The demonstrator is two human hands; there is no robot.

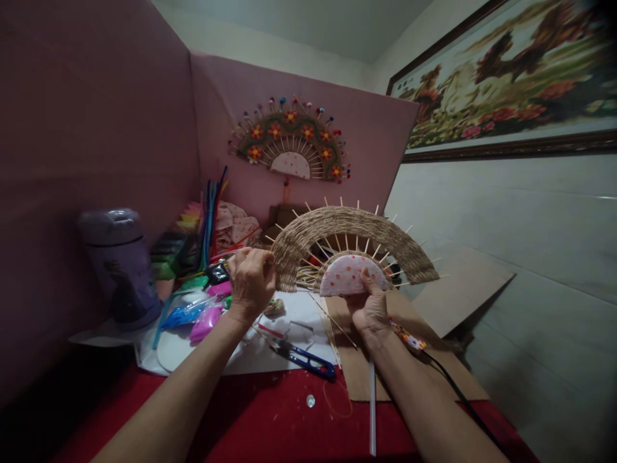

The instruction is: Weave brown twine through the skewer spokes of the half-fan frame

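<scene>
A half-round woven fan (pixel 351 222) of brown twine on thin wooden sticks is held up over the table. My right hand (pixel 370 308) grips its base, a white half-disc (pixel 344 275) with red dots, thumb in front and fingers behind. Stick tips poke out past the outer edge of the twine band. My left hand (pixel 251 280) is closed at the fan's left end, its fingertips beside the twine. What those fingers pinch is hidden behind the hand.
Blue thread snips (pixel 306 359), loose sticks (pixel 332 319) and clay packets (pixel 207 321) lie on the table. A glue gun (pixel 407 335) with a cord rests on cardboard (pixel 434 360) at right. A purple bottle (pixel 120 270) stands left. A flower-decorated fan (pixel 292 141) hangs on the pink panel.
</scene>
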